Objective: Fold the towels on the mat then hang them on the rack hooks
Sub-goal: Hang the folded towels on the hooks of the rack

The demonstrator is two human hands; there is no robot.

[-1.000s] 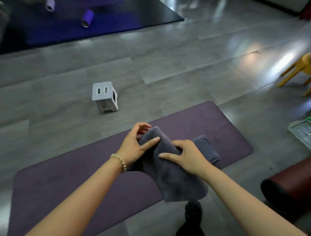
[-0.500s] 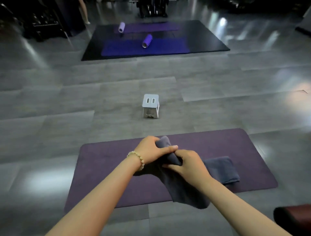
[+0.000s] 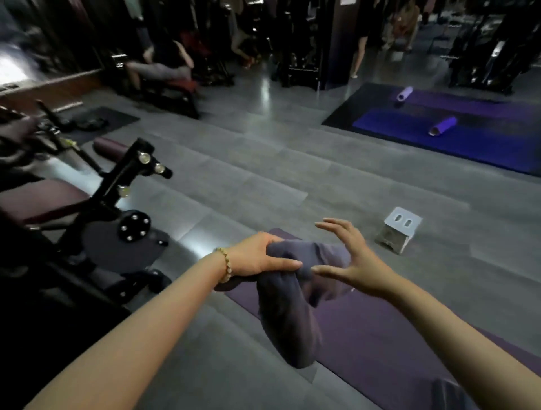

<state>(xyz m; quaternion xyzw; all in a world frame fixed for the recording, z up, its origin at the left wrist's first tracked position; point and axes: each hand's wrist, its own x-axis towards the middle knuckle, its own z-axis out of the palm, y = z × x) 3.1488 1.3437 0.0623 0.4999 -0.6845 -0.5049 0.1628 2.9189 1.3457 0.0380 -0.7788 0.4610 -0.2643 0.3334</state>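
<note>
Centre of frame: the left hand (image 3: 257,259) grasps a grey towel (image 3: 289,304), which hangs above the purple mat (image 3: 380,330). The right hand (image 3: 355,264) hovers beside it, fingers spread and released.

No text, label, brand or number can be read anywhere in view. A pale sheet (image 3: 348,2) at the top of a dark pillar (image 3: 336,44) is too blurred and small to make out.
</note>
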